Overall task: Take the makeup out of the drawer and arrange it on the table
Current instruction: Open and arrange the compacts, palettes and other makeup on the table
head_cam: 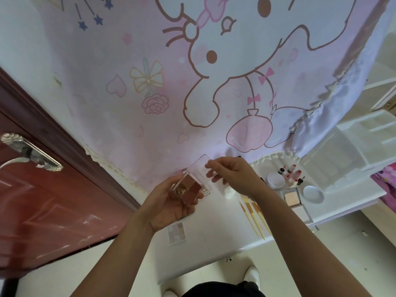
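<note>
– Eyeshadow palette (pixel 188 187), the small square one with brown and gold pans in a clear plastic case: where is it?
– Held in the air above the white table (pixel 203 249). It sits cradled in the left hand (pixel 169 202), whose fingers curl round the base. The right hand (pixel 233 176) pinches the free edge of the clear hinged lid (pixel 198 167), which stands open.
– How would it handle?
– Light and rigid, I'd judge. But the glossy plastic looks slippery, the pressed powder would likely crack if dropped, and the thin hinge seems the weak point.
– So where to hold it?
– By the sides of the base, kept level, never by the lid alone. Close it before setting it down near the slim wooden-handled brushes (pixel 255 221).
</note>
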Available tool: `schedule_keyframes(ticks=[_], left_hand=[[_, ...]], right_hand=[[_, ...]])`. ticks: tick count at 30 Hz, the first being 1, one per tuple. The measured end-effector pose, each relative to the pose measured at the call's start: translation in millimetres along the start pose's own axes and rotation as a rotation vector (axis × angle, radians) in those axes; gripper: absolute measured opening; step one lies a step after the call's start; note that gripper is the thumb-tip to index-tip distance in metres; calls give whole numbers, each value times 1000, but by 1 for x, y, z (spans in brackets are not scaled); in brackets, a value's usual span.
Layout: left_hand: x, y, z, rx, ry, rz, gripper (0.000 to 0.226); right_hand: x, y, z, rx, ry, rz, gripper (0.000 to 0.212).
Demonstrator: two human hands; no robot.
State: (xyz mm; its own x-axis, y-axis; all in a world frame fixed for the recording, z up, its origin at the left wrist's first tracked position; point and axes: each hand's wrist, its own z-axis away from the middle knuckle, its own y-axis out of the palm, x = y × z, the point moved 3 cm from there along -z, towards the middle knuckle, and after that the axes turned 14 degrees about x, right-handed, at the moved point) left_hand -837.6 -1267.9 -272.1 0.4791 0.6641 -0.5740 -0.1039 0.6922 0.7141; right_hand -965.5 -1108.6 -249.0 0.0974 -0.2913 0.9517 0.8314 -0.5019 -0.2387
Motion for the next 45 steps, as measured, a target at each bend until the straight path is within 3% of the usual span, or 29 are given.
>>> schedule_keyframes(ticks=[8, 14, 18, 27, 34, 45], left_hand=[[30, -25, -16, -125, 50, 32, 48], [74, -55, -36, -210, 2, -40, 39], [115, -68, -54, -291, -106, -100, 25], [167, -81, -114, -481, -256, -347, 22], [178, -79, -157, -621, -258, -410, 10], [190, -87, -165, -729, -272, -402, 12]], right_hand=[[-48, 25, 0, -195, 211, -457, 25], [-100, 55, 22, -45, 395, -529, 20], [-139, 60, 36, -50, 493, -468, 24], [-217, 37, 44, -67, 694, -189, 37], [-241, 20, 36, -46, 771, 105, 39], [-252, 17, 41, -46, 762, 77, 39]])
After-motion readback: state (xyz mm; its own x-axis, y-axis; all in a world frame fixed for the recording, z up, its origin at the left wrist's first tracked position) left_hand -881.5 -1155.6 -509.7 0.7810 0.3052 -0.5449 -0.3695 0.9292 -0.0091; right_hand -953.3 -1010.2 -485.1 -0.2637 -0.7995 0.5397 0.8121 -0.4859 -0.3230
